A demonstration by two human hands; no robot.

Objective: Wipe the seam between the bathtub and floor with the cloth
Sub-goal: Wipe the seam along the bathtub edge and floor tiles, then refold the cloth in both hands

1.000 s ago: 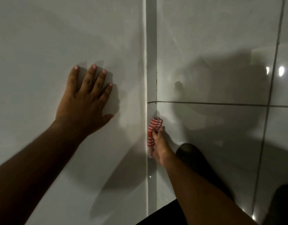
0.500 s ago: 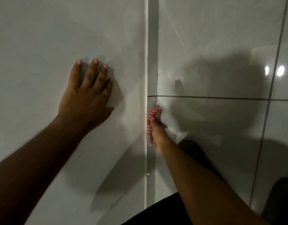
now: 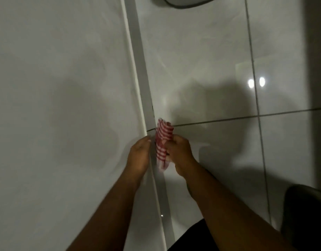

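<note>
Cloth (image 3: 162, 144): a red and white striped cloth is bunched into a narrow upright wad, set right at the seam (image 3: 138, 57) where the bathtub meets the floor.
Right hand (image 3: 180, 154): the cloth is gripped by this hand, its fingers (image 3: 172, 142) curled shut around the wad's right side; the upper part of the cloth sticks out above the fingers and a lower end hangs out below the hand.
Left hand (image 3: 138, 156): it is held just beside the cloth on its left, the fingertips (image 3: 147, 139) reaching toward the striped fabric; whether they touch it or pinch it cannot be told, as the hand is blurred.
Bathtub (image 3: 56, 105): the pale side of the tub fills the left of the view, crossed by soft shadows.
Seam: a grey strip runs from the top of the view down between the two forearms, tilted slightly.
Floor (image 3: 219, 60): glossy pale tiles are seen on the right, with dark grout lines (image 3: 228, 119); one line meets the seam just behind the top of the cloth.
Reflections: two bright light spots (image 3: 256, 82) are mirrored in the tiles, well apart from the hands.
</note>
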